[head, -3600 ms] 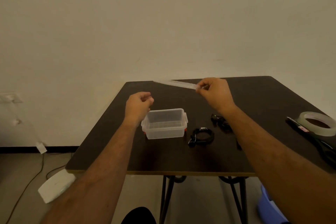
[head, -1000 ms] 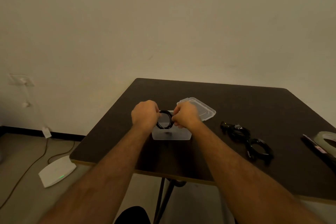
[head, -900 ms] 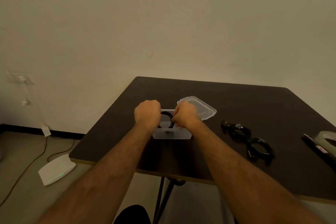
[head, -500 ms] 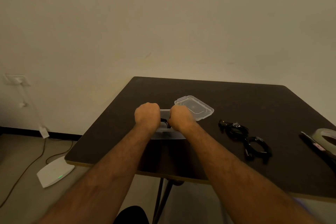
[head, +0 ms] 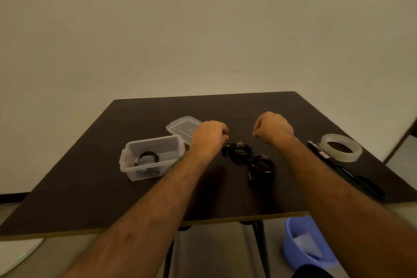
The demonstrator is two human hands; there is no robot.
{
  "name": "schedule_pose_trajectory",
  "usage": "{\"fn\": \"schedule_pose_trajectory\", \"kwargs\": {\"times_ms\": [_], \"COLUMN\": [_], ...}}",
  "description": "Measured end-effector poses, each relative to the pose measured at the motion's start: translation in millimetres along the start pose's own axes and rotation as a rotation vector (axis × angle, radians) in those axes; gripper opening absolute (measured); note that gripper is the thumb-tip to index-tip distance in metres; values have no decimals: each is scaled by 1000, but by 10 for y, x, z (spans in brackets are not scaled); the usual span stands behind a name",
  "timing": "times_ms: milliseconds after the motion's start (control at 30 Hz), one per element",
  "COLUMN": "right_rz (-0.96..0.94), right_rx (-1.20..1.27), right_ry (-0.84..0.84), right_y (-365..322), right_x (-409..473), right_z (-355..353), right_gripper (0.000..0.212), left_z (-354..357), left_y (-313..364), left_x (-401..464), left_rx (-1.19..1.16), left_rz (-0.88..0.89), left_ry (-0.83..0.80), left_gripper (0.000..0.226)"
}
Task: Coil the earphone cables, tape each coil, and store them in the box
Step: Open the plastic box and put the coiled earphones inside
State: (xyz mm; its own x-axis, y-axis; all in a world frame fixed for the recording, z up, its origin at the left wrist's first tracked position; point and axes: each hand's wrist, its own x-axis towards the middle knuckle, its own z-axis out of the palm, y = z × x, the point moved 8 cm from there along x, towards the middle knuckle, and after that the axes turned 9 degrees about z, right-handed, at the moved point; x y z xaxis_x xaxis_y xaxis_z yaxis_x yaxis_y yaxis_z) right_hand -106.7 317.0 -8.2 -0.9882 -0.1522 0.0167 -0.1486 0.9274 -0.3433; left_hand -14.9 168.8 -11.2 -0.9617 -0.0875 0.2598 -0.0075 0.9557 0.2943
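Head view — one coil (head: 146, 158) in box (head: 126, 162); two coils (head: 238, 150) on table (head: 90, 187).

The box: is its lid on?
No. The box stands open with a coil inside, and the lid lies on the table behind it.

A plain beige wall (head: 203, 29) stands behind the dark table (head: 90, 187).
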Motion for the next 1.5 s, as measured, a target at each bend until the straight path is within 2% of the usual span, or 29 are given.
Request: {"fn": "schedule_pose_trajectory", "kwargs": {"times_ms": [100,233,433,633,800,1000,1100,1267,1367,1500], "right_rz": [31,-9,-37,-53,-112,-231,-275,-331,-335,-324], "right_rx": [19,114,219,236,365,522,561,452,291,36], "right_ry": [-63,-99,-199,-261,-209,-121,-110,-146,-140,-85], "right_y": [394,537,316,148,-119,-824,-1231,-1788,-1975,-2051], "right_x": [37,58,120,109,30,-240,-398,-661,-719,-728], "right_z": [43,184,457,547,378,123,116,359,556,751], "right_gripper": [9,6,16,15,9,14,13,10,5,11], "left_z": [324,605,797,626,186,-640,-937,-1086,-941,-658], "left_y": [182,294,185,153,110,-269,-608,-1109,-1334,-1522], "left_x": [201,421,567,554,474,112,-138,-545,-657,-649], "left_rx": [16,116,196,233,272,180,109,57,57,69], "left_rz": [36,64,52,104,91,18,-66,-176,-262,-355], "left_ry": [-99,-217,-338,-243,-124,45,69,61,1,-130], "left_gripper": [32,39,21,15,14,13,14,17,18,21]}}
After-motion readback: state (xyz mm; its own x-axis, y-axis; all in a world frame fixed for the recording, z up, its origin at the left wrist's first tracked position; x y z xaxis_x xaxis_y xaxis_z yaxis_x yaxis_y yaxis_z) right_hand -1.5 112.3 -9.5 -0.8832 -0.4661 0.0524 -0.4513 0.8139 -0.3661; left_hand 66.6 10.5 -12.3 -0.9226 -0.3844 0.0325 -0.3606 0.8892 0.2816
